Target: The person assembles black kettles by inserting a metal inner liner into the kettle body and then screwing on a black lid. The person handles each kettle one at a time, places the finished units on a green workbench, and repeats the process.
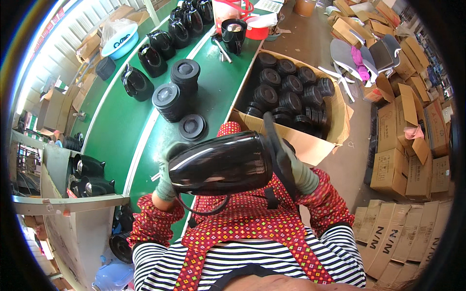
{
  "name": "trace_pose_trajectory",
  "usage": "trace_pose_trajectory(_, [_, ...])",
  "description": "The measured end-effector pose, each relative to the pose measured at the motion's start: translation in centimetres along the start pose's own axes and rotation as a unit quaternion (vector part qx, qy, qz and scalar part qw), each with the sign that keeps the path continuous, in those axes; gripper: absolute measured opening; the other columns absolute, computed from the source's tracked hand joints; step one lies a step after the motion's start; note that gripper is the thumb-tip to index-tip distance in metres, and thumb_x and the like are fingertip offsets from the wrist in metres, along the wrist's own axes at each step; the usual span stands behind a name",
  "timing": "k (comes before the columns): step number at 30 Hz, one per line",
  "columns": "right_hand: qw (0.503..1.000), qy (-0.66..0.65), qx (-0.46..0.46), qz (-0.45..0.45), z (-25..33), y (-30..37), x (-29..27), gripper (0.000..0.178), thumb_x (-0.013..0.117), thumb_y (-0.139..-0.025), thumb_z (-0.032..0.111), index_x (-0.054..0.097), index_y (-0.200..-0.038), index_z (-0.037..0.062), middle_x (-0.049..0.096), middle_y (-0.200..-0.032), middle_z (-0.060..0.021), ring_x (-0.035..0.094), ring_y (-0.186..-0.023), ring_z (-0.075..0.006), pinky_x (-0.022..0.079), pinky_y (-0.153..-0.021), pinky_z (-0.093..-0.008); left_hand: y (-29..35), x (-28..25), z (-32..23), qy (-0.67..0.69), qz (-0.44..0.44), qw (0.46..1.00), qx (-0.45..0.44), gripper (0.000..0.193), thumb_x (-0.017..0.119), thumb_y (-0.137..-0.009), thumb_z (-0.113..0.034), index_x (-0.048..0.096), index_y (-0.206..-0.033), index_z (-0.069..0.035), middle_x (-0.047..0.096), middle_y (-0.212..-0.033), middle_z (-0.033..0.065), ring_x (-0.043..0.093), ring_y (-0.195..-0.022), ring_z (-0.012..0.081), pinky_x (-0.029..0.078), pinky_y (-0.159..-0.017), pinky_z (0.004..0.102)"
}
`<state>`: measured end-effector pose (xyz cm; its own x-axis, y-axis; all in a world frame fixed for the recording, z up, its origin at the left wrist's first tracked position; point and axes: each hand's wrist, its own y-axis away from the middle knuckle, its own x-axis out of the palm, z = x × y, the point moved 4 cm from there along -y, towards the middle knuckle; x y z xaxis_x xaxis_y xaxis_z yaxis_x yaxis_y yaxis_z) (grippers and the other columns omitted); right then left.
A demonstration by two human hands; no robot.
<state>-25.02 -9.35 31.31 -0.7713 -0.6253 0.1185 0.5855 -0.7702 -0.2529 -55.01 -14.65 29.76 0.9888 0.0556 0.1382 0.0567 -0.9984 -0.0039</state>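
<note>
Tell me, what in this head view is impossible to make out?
All in the head view:
Left hand fingertips: hidden behind the black jug.
The jug's right end face: covered by the right hand.
Carton bottom: hidden under dark round pieces.
Farthest jug: cut off by the top edge.

Black capital letters (374, 241), on brown cartons (388, 219), lower right

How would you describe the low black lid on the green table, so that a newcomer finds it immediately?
On the long green table, find the two tall stacks of round black lids. The low lid lies between them and the held black vessel. Unlike those stacks, it rises only slightly above the tabletop.
</note>
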Motion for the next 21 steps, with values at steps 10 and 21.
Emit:
trace_pose_trajectory(10, [0.903,-0.345,0.251,-0.045,-1.7,-0.2,0.7,0.095,0.043,-0.1,0.075,0.037,-0.158,0.0007,0.041,-0.163,-0.0176,0.044,-0.147,-0.0298,0.034,-0.123,-0.0449,0.3,4.1,-8.4,-0.47,0.131,0.761,0.428,0.044,0.088,-0.07,-0.026,0.073,-0.103,0.0,0.068,-0.097,0.0164,0.072,-0.085,0.034,0.057,-0.073,0.0392])
trace_pose_trajectory(21, [0.956,-0.188,0.166,-0.152,-0.8,1.4,3.2,0.091,0.058,-0.098,0.065,0.035,-0.156,-0.0008,0.033,-0.165,-0.02,0.053,-0.137,-0.0321,0.041,-0.118,-0.0472,0.8,3.7,-6.9,-0.399,0.052,0.871,0.283,0.041,0.081,-0.083,-0.022,0.071,-0.116,0.0,0.068,-0.099,0.0145,0.071,-0.091,0.0321,0.059,-0.08,0.0405])
